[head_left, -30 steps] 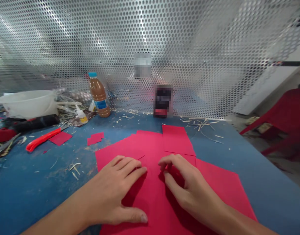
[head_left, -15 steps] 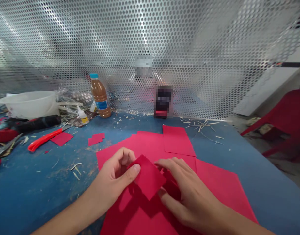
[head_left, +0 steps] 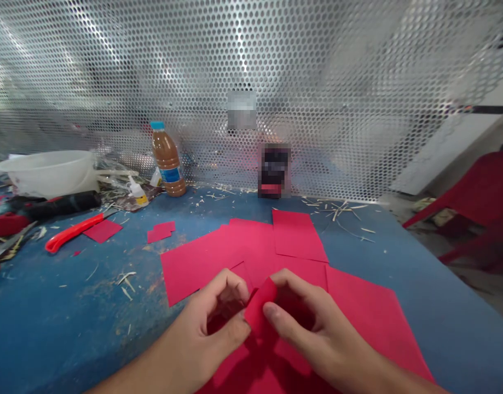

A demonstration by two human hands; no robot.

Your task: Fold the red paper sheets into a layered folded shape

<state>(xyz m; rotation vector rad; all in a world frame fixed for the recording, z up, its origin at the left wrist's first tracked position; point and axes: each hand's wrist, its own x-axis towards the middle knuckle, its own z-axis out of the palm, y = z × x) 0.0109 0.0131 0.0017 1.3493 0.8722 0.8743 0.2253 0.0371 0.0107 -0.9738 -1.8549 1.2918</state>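
A small piece of red paper (head_left: 259, 311) is held up between my two hands, over larger red sheets. My left hand (head_left: 218, 328) is closed in a pinch at its left edge, thumb in front and fingers curled behind. On the other side, the thumb and fingers of my right hand (head_left: 304, 323) pinch its upper right part. The piece looks narrow and bent from here; its back is hidden. Large red sheets (head_left: 366, 312) lie flat beneath and around the hands, with a smaller red rectangle (head_left: 299, 235) on top at the back.
On the blue table (head_left: 82, 312) at left lie a red-handled knife (head_left: 73, 233), small red paper pieces (head_left: 161, 232) and scissors (head_left: 9, 246). Behind stand a white basin (head_left: 54, 172), a glue bottle (head_left: 137, 191) and a brown-filled bottle (head_left: 168, 164). A perforated metal panel (head_left: 337, 71) closes the back.
The red piece has gone from a flat diamond facing me to a narrow, bent shape. My right hand has closed onto it; my left hand has moved slightly down and right.
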